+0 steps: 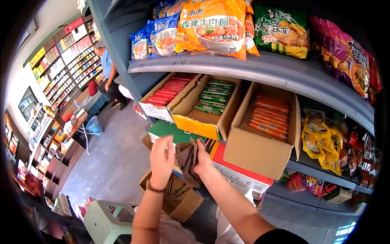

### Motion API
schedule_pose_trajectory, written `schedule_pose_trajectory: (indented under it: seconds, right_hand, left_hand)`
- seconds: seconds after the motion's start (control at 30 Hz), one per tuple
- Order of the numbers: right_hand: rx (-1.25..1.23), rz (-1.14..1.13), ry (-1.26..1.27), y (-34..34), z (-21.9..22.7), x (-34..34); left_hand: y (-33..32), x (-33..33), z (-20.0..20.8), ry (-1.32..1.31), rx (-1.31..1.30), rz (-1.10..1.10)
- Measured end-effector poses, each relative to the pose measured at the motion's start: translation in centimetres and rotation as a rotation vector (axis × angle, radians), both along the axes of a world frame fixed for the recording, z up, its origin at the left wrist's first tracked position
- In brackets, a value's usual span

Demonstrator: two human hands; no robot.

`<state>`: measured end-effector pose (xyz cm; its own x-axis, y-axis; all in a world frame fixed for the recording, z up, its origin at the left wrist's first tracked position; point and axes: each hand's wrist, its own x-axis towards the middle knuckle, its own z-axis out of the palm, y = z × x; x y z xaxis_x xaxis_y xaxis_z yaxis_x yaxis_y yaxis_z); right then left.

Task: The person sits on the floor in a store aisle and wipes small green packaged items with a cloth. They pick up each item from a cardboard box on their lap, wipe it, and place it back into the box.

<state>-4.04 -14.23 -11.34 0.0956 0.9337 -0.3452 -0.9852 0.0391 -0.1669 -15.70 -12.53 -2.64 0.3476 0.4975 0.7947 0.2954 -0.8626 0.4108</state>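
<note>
Gray shop shelves (227, 63) full of snack packs stand over a smooth gray floor (109, 142), and a person (109, 73) sits far back on the left. Three cardboard boxes (254, 156) hold red, green and orange sticks. Just in front of them, and lower, is a brown cloth (188, 160), up in the air. The right hand (203, 159) grips it along its right side, with the thumb and fingers pinching the folds. The left hand (161, 159) is just beside it, fingers up and loose, with nothing seen in it; I cannot tell if it touches the cloth. The cloth looks soft, floppy and light. It should squash easily, not slip much, and not break. A bunched fold near the middle looks like a good place to hold.
</note>
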Motion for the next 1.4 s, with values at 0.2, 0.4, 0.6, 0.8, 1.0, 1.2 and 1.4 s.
schedule_pose_trajectory:
  seconds: [0.2,0.4,0.6,0.8,1.0,1.2,1.4]
  right_hand:
    - [-0.023,-0.010,0.085,0.1,1.5,-0.8]
    - [0.026,0.012,0.115,0.7,0.6,0.3]
    - [-0.050,-0.067,0.086,0.5,1.6,0.6]
    - [0.100,0.003,0.147,1.6,-0.3,-0.1]
    - [0.237,-0.117,0.140,0.6,1.3,0.0]
    - [0.405,0.161,-0.119,0.5,1.4,-3.6]
    - [0.216,0.178,-0.576,-0.7,1.1,-5.9]
  left_hand:
    - [9.0,11.0,3.2,0.396,-0.040,-0.389]
    - [14.1,20.6,-0.2,1.193,-0.019,-0.119]
    - [13.2,21.8,-0.4,1.260,-0.132,0.051]
    - [11.9,14.9,3.5,0.890,0.220,-0.210]
    - [5.5,4.5,3.8,0.240,0.092,-0.126]
    - [1.8,-5.9,-6.9,-0.221,-0.354,-0.066]
    - [-0.6,-7.7,-9.4,-0.322,-0.721,-0.158]
